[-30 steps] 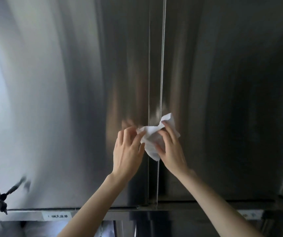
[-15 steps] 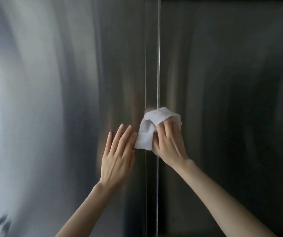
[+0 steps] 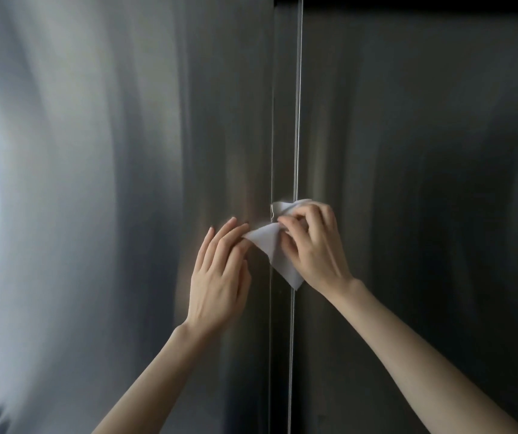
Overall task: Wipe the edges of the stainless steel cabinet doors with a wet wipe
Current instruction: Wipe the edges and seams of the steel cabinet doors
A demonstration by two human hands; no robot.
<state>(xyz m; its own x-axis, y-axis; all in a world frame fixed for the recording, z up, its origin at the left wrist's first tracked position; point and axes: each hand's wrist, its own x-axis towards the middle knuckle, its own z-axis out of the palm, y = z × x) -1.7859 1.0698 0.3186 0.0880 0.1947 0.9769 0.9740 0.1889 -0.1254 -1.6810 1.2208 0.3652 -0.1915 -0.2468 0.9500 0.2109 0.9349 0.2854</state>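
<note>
While both hands are on it, the wet wipe [image 3: 274,250] sits right over the vertical seam [image 3: 284,120] where the two stainless steel doors meet, about mid-height in the head view.

The right hand [image 3: 317,249] has its fingers curled around the bunched upper part of the wipe, holding it against the edge of the right door [image 3: 423,183]. A bit of white pokes out above the knuckles, and the rest hangs out to the left of the palm and below it.

The left hand [image 3: 220,277] is just beside it on the left door [image 3: 94,183]. Its fingers are mostly straight, and the tips pinch the wipe's left corner (the thumb is mostly hidden, so I can't see exactly how it grips).

So the wipe is stretched between the two hands, closer to the right one. Its long axis runs roughly up and down along the seam, leaning a little. One loose corner points straight down, just under the right wrist, and another points left toward the left fingertips. Both forearms come up from the bottom of the view.
</note>
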